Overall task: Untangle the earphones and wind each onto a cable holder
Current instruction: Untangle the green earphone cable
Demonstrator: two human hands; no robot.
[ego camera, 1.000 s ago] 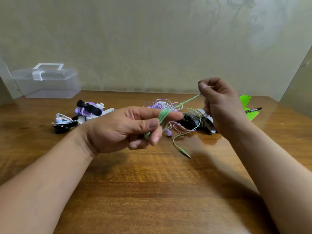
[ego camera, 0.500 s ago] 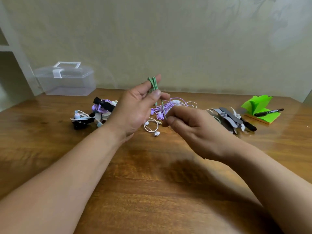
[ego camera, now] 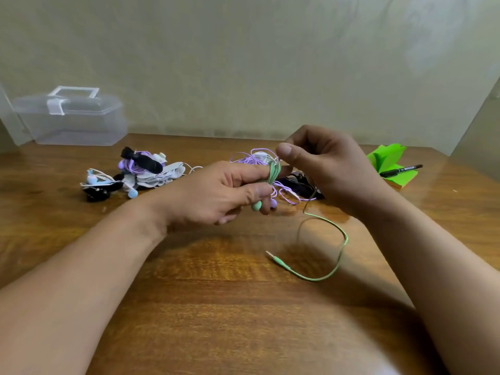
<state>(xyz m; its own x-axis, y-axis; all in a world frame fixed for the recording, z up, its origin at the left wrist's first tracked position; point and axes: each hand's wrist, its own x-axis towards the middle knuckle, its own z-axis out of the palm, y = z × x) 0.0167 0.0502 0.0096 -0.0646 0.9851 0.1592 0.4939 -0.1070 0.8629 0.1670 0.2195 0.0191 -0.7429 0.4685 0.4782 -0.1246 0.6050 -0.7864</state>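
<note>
My left hand (ego camera: 219, 193) holds a coil of green earphone cable (ego camera: 273, 173) wound round its fingers, thumb pressing on the loops; a green earbud (ego camera: 256, 205) hangs below. My right hand (ego camera: 324, 163) is curled just right of the coil and pinches the green cable beside it. The loose green tail (ego camera: 339, 236) curves down onto the table and ends in a plug (ego camera: 276, 259). Behind the hands lies a purple earphone tangle (ego camera: 257, 158). Dark cable holders (ego camera: 300, 184) are partly hidden behind my right hand.
At the left lie wound earphones on holders: purple with a black holder (ego camera: 140, 162), white and grey ones (ego camera: 159, 175), a blue-and-black bundle (ego camera: 98, 185). A clear plastic box (ego camera: 70, 117) stands back left. Green sticky notes (ego camera: 389, 163) and a black marker (ego camera: 400, 170) lie at the right.
My left hand came down from upright to level with the coil. My right hand rose to the coil's right side, and the green tail with its plug now trails over the table.
</note>
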